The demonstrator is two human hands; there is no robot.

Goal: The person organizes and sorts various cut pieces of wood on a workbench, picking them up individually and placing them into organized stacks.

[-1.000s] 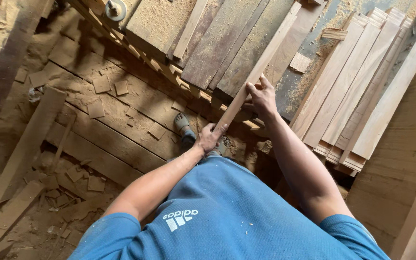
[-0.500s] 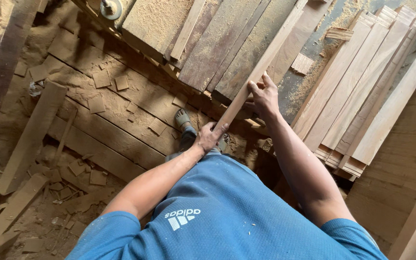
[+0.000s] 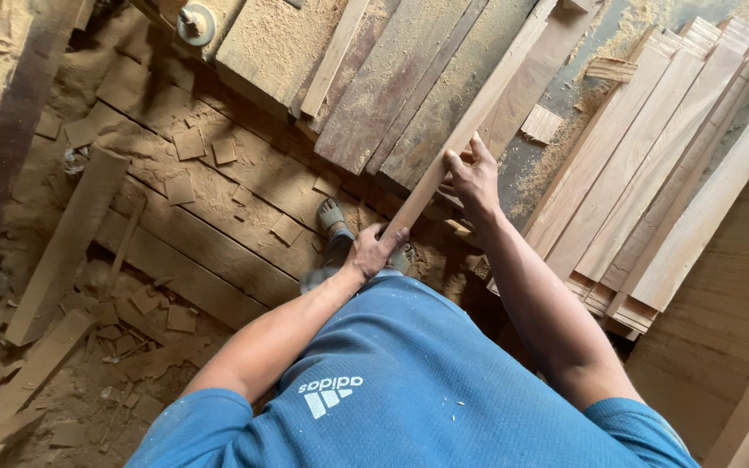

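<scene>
Between your hands runs a long slat (image 3: 470,121): your left hand (image 3: 373,250) clamps its near end, your right hand (image 3: 472,178) grips further up. It looks stiff, light, rough-sawn; hold the edges, watch splinters.

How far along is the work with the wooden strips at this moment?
Done, by the look of it: a stack of pale cut strips lies at the right, and sawdust and offcut blocks cover the floor. In hand: one long strip, the left hand gripping its near end and the right hand holding it higher up. Left: darker rough boards lie on the bench, apparently uncut.
</scene>
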